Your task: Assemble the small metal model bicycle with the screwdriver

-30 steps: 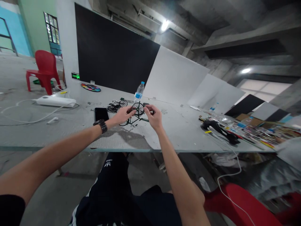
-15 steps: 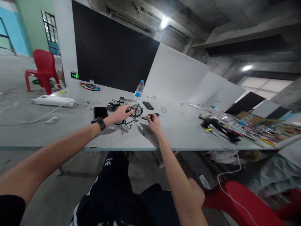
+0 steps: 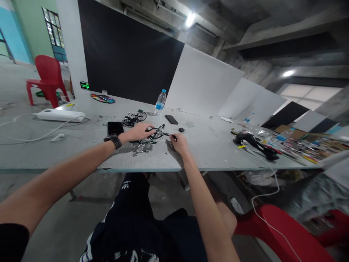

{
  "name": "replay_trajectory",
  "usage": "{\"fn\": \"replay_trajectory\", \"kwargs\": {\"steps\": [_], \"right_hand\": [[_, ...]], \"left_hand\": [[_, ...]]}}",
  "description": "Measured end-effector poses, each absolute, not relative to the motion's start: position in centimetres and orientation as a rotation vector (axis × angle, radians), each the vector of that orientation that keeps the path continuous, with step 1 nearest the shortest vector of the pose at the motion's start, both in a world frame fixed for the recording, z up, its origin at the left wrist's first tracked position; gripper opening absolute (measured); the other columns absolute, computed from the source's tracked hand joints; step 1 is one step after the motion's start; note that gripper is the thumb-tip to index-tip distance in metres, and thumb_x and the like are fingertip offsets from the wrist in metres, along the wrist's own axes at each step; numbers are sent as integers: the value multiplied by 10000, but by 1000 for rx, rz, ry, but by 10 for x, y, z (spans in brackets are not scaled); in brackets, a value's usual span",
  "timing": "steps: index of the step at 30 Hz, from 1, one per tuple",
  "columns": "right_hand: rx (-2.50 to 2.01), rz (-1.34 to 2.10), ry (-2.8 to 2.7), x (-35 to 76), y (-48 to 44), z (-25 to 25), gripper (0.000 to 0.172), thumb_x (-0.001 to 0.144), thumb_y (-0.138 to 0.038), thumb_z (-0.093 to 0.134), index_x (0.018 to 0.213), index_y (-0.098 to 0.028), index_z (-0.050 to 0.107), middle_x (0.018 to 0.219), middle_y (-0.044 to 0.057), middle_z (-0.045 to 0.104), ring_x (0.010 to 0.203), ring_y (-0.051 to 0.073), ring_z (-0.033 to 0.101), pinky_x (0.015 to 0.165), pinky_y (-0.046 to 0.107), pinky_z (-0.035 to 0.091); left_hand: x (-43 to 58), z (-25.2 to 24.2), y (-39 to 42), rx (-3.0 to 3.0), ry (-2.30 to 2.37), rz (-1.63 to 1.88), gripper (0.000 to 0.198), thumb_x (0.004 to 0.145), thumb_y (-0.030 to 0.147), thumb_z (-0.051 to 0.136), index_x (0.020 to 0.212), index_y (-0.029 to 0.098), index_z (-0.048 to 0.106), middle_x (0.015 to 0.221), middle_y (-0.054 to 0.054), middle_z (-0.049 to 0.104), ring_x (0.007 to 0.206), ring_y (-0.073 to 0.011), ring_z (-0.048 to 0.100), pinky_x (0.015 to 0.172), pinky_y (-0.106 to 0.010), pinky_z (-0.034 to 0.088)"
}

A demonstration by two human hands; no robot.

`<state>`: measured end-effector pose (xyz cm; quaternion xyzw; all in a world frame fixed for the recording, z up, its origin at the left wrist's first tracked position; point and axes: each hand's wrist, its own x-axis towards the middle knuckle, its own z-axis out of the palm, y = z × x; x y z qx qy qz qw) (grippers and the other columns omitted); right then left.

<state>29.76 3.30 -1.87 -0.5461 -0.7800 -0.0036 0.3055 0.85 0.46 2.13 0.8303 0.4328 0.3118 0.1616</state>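
My left hand [image 3: 141,131], with a dark watch on the wrist, is closed on a miniature bicycle [image 3: 157,133]. The bicycle lies tilted low over the table, one wheel showing past my fingertips and part of its frame hidden under the hand. In my right hand [image 3: 179,143] a thin dark screwdriver-like tool [image 3: 167,134] is pinched, its tip pointing left at the wheel's edge. Whether the tip touches the bicycle I cannot tell. Behind my left hand stands a second miniature bicycle [image 3: 134,118]. A small black block [image 3: 181,129] lies just beyond my right hand.
Around the hands lie a black phone [image 3: 115,128], another dark phone [image 3: 171,119] and an upright water bottle [image 3: 160,103]. A white power strip [image 3: 61,115] with cables is at left. A black stand-like object [image 3: 256,146] and piled brushes [image 3: 300,153] lie right.
The bicycle in my left hand has tipped down flatter toward the table. My right hand has shifted slightly, and the thin tool now shows more clearly, pointing at the wheel.
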Motion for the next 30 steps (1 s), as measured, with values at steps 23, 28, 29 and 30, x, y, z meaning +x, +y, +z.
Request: {"fn": "replay_trajectory", "kwargs": {"steps": [23,28,29,30], "right_hand": [[-1332,69,-2376,257,28,17,100,932,-313,800,890,-226,776,750,83,732,691,223,644,668,319,454],[-1434,-9,-2504,250,27,10,119,956,-311,761,918,-206,801,925,149,773,782,251,714,744,341,519],[-1427,-27,-2521,247,25,10,125,976,-288,727,1015,-201,808,1018,168,781,841,263,731,779,347,531],[-1418,-41,-2537,243,24,10,184,997,-257,685,1125,-194,800,1111,186,777,901,275,743,816,355,540]], "left_hand": [[-30,57,22,2254,1372,896,574,993,675,505,1019,184,802,771,-102,737,723,-260,645,692,-351,424],[-31,54,24,2291,1324,898,580,984,702,491,958,208,794,803,-105,747,713,-254,623,684,-355,405],[-31,54,24,2288,1318,894,585,985,706,487,950,209,792,791,-104,743,706,-254,619,684,-359,404],[-31,53,25,2280,1319,892,584,982,707,490,949,208,791,772,-101,735,703,-256,617,686,-361,404]]}}
